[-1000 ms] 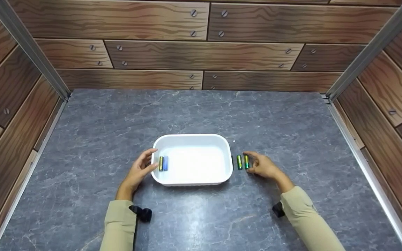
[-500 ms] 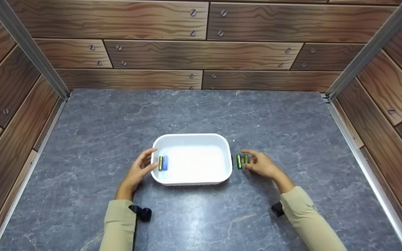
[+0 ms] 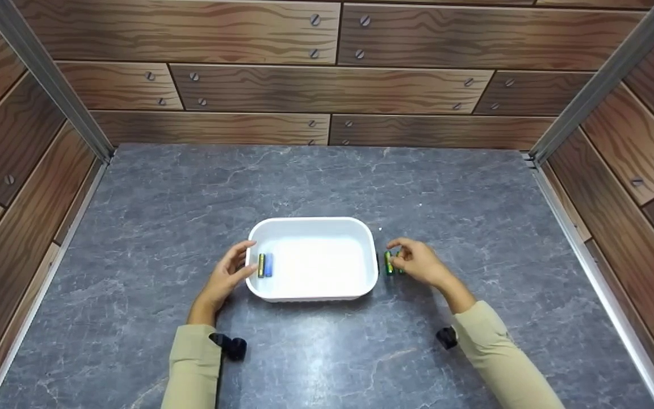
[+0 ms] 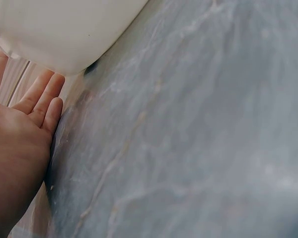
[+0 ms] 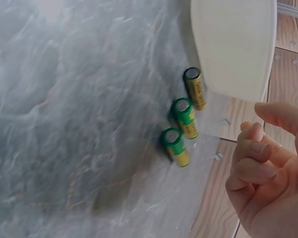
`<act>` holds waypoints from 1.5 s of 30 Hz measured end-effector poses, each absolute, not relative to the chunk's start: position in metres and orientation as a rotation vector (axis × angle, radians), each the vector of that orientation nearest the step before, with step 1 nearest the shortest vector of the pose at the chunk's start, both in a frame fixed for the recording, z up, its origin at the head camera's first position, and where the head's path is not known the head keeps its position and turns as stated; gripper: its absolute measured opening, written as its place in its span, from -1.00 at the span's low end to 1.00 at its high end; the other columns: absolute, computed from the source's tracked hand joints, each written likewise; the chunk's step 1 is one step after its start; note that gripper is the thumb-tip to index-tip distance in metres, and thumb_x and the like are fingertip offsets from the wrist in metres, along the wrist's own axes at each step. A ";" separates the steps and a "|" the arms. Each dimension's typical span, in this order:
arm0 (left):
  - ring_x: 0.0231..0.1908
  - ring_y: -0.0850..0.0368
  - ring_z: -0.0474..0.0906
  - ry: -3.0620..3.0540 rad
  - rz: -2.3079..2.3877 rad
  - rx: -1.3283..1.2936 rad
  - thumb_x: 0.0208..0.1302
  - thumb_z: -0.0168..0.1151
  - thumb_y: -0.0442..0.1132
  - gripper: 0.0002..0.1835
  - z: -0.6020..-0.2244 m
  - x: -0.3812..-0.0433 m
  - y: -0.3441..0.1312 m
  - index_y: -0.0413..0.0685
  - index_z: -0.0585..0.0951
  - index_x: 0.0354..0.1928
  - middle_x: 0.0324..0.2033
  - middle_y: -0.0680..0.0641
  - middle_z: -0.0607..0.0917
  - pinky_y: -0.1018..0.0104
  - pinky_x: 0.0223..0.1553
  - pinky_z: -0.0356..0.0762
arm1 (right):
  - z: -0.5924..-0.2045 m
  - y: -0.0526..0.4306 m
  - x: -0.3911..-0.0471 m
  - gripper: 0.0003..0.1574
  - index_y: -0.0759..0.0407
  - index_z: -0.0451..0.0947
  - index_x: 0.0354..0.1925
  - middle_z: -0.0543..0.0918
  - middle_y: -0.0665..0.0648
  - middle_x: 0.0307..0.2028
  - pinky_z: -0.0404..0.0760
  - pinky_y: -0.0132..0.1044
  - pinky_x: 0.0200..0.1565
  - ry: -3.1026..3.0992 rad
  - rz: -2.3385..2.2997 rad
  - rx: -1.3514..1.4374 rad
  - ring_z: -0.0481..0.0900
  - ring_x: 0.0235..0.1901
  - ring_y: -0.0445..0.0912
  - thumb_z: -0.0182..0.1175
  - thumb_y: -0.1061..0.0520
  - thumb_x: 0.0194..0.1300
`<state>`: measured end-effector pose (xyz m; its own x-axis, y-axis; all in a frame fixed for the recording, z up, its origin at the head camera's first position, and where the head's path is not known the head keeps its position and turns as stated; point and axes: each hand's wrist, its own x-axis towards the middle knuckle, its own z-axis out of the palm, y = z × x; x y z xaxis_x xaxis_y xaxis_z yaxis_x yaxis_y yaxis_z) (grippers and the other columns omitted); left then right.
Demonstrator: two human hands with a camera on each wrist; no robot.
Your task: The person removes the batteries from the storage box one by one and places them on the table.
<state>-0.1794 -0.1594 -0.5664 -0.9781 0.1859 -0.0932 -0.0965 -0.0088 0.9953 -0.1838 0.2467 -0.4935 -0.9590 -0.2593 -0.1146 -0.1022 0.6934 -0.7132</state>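
Note:
My left hand (image 3: pixel 226 271) rests at the left end of a white tray (image 3: pixel 310 296), its thumb and index finger at the rim. In the left wrist view its other fingers (image 4: pixel 49 89) reach straight to the outer wall. Inside the tray lie a gold-and-black battery (image 3: pixel 261 266) and a blue battery (image 3: pixel 269 265), side by side. Off the right end, my right hand (image 3: pixel 422 264) hovers over the batteries with thumb and index finger apart, holding nothing. Below it on the table are two green-and-gold batteries (image 5: pixel 183 114) (image 5: pixel 173 144) and a black-and-gold battery (image 5: pixel 194 88) right beside the tray.
The grey marbled table (image 3: pixel 191 199) is bounded by wood-patterned walls (image 3: pixel 327 88) and metal rails (image 3: pixel 599 85). Black wrist cameras (image 3: pixel 236 348) hang at both cuffs. A tiny white speck (image 3: pixel 380 229) lies behind the batteries.
My right hand has shifted left, from around the outer green battery toward the inner one, partly covering both. My left hand and the tray stay where they were.

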 end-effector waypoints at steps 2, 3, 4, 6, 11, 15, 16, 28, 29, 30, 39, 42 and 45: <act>0.29 -0.11 0.35 2.058 2.097 0.096 0.28 0.17 -0.43 -0.42 -0.567 -0.180 -0.160 -0.22 0.31 0.34 0.32 -0.31 0.39 0.47 0.09 0.42 | -0.491 0.243 -0.183 -0.64 0.40 0.52 0.01 0.55 0.13 -0.52 0.33 -0.42 -0.51 2.684 -1.132 -0.290 0.33 -0.60 -0.24 0.19 0.26 0.26; 0.30 -0.11 0.35 2.059 2.095 0.097 0.28 0.17 -0.43 -0.42 -0.567 -0.180 -0.160 -0.22 0.31 0.34 0.32 -0.30 0.39 0.47 0.09 0.41 | -0.489 0.242 -0.183 -0.65 0.40 0.53 0.00 0.56 0.14 -0.52 0.33 -0.42 -0.52 2.683 -1.136 -0.292 0.33 -0.61 -0.24 0.19 0.26 0.27; 0.30 -0.12 0.35 2.060 2.095 0.096 0.28 0.17 -0.42 -0.42 -0.567 -0.180 -0.160 -0.22 0.31 0.34 0.32 -0.30 0.39 0.47 0.09 0.41 | -0.488 0.240 -0.182 -0.67 0.40 0.53 -0.01 0.56 0.14 -0.51 0.33 -0.43 -0.53 2.686 -1.139 -0.297 0.33 -0.61 -0.25 0.19 0.26 0.27; 0.30 -0.13 0.34 2.064 2.091 0.101 0.28 0.17 -0.42 -0.42 -0.567 -0.180 -0.160 -0.21 0.31 0.34 0.32 -0.30 0.39 0.46 0.10 0.41 | -0.486 0.237 -0.182 -0.69 0.40 0.54 -0.04 0.56 0.16 -0.51 0.34 -0.44 -0.54 2.693 -1.146 -0.316 0.33 -0.62 -0.27 0.20 0.26 0.27; 0.32 -0.15 0.33 2.068 2.087 0.100 0.29 0.17 -0.41 -0.43 -0.566 -0.180 -0.160 -0.21 0.31 0.34 0.32 -0.30 0.38 0.42 0.12 0.39 | -0.482 0.230 -0.180 -0.74 0.38 0.56 -0.09 0.56 0.16 -0.51 0.33 -0.45 -0.56 2.691 -1.164 -0.346 0.33 -0.65 -0.28 0.20 0.26 0.27; 0.32 -0.14 0.33 2.061 2.092 0.101 0.28 0.17 -0.42 -0.43 -0.566 -0.180 -0.160 -0.20 0.32 0.34 0.33 -0.29 0.38 0.40 0.13 0.38 | -0.479 0.224 -0.178 -0.74 0.37 0.56 -0.08 0.56 0.16 -0.49 0.33 -0.45 -0.56 2.667 -1.183 -0.358 0.32 -0.64 -0.27 0.19 0.27 0.27; 0.32 -0.14 0.33 2.058 2.096 0.102 0.28 0.17 -0.42 -0.43 -0.566 -0.180 -0.160 -0.21 0.32 0.34 0.33 -0.29 0.38 0.40 0.14 0.38 | -0.479 0.222 -0.178 -0.73 0.37 0.56 -0.07 0.56 0.17 -0.49 0.34 -0.45 -0.55 2.663 -1.185 -0.367 0.33 -0.63 -0.27 0.18 0.27 0.27; 0.31 -0.15 0.33 2.065 2.087 0.094 0.28 0.18 -0.42 -0.41 -0.566 -0.180 -0.160 -0.21 0.31 0.35 0.33 -0.30 0.37 0.47 0.11 0.41 | -0.477 0.200 -0.175 -0.74 0.39 0.57 -0.11 0.52 0.16 -0.55 0.29 -0.51 -0.53 2.684 -1.201 -0.529 0.28 -0.63 -0.32 0.23 0.28 0.22; 0.31 -0.14 0.34 2.062 2.092 0.091 0.27 0.18 -0.42 -0.41 -0.566 -0.180 -0.160 -0.22 0.31 0.34 0.33 -0.30 0.38 0.49 0.10 0.41 | -0.478 0.198 -0.175 -0.74 0.39 0.56 -0.11 0.53 0.16 -0.56 0.29 -0.51 -0.53 2.681 -1.202 -0.537 0.28 -0.63 -0.33 0.23 0.28 0.21; 0.30 -0.13 0.34 2.062 2.095 0.093 0.27 0.18 -0.42 -0.41 -0.566 -0.180 -0.160 -0.22 0.31 0.34 0.33 -0.30 0.38 0.51 0.09 0.41 | -0.478 0.196 -0.175 -0.73 0.39 0.56 -0.11 0.53 0.18 -0.56 0.28 -0.51 -0.53 2.675 -1.208 -0.548 0.28 -0.63 -0.34 0.23 0.28 0.21; 0.27 -0.02 0.38 2.071 2.093 0.089 0.27 0.19 -0.42 -0.42 -0.566 -0.180 -0.159 -0.22 0.32 0.33 0.31 -0.30 0.40 0.52 0.08 0.42 | -0.480 0.176 -0.174 -0.74 0.34 0.58 -0.14 0.55 0.20 -0.56 0.25 -0.52 -0.55 2.670 -1.207 -0.579 0.25 -0.65 -0.38 0.26 0.24 0.19; 0.29 -0.07 0.36 2.070 2.092 0.098 0.27 0.18 -0.43 -0.42 -0.566 -0.180 -0.159 -0.22 0.32 0.34 0.32 -0.30 0.40 0.52 0.08 0.41 | -0.481 0.169 -0.174 -0.75 0.30 0.59 -0.14 0.56 0.17 -0.55 0.25 -0.52 -0.54 2.671 -1.191 -0.586 0.25 -0.64 -0.36 0.25 0.23 0.19; 0.30 -0.11 0.35 2.064 2.099 0.096 0.27 0.18 -0.43 -0.42 -0.566 -0.180 -0.160 -0.22 0.31 0.34 0.32 -0.30 0.39 0.54 0.09 0.40 | -0.481 0.162 -0.174 -0.74 0.31 0.59 -0.13 0.56 0.15 -0.55 0.25 -0.53 -0.54 2.662 -1.191 -0.595 0.25 -0.64 -0.35 0.25 0.23 0.19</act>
